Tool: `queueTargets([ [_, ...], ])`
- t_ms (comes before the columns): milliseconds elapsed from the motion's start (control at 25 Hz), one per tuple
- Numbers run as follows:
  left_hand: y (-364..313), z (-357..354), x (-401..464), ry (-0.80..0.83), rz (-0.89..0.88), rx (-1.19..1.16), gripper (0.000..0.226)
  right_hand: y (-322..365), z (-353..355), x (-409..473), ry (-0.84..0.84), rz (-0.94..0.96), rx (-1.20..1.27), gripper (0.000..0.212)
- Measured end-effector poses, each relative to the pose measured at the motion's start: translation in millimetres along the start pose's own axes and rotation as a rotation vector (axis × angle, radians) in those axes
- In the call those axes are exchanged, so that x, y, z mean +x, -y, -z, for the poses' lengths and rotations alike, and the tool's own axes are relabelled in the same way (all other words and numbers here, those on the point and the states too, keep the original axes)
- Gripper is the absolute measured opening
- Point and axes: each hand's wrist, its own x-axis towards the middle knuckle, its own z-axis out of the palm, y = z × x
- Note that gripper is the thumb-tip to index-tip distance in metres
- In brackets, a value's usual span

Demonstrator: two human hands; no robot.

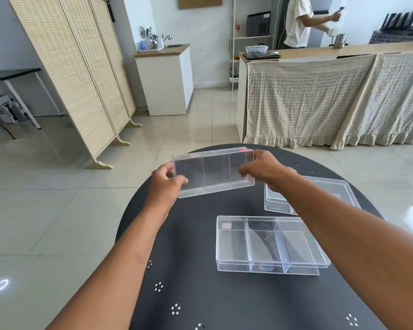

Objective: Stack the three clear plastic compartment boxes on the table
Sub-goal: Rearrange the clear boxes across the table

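Observation:
Three clear plastic compartment boxes are in view over a round black table. I hold one box above the far left part of the table, tilted toward me, with a red sticker at its far right corner. My left hand grips its left end and my right hand grips its right end. A second box lies flat near the table's middle. The third box lies at the right, partly hidden behind my right forearm.
The table has small white dot patterns and its edge curves close on the left. Beyond it is tiled floor, a folding wicker screen at left, a cloth-draped counter at the back right, and a person standing behind that counter.

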Motion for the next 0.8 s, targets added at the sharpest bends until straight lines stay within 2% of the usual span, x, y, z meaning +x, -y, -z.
queueTargets([
  [80,-4,7,4,0.012,-0.08,0.09,0.046,4,5,-12,-0.031,0.01,0.095,0.043],
  [240,17,9,-6,0.026,-0.192,0.208,0.06,-3,0,-24,-0.057,0.027,0.121,0.064],
  [360,34,3,-20,-0.019,-0.244,0.316,0.063,-3,-5,-37,-0.053,0.006,0.118,0.039],
  [440,44,1,-27,-0.036,-0.273,0.405,0.064,-9,-11,-37,-0.087,-0.034,0.106,0.049],
  [520,51,2,-31,-0.042,-0.293,0.445,0.066,-14,-18,-35,-0.153,-0.058,0.059,0.044],
  [720,56,6,-38,0.069,-0.2,0.525,0.076,-18,-25,-37,-0.085,-0.06,-0.178,0.015],
  [800,59,5,-44,0.094,-0.155,0.554,0.078,-22,-28,-42,-0.073,-0.034,-0.287,0.011],
])
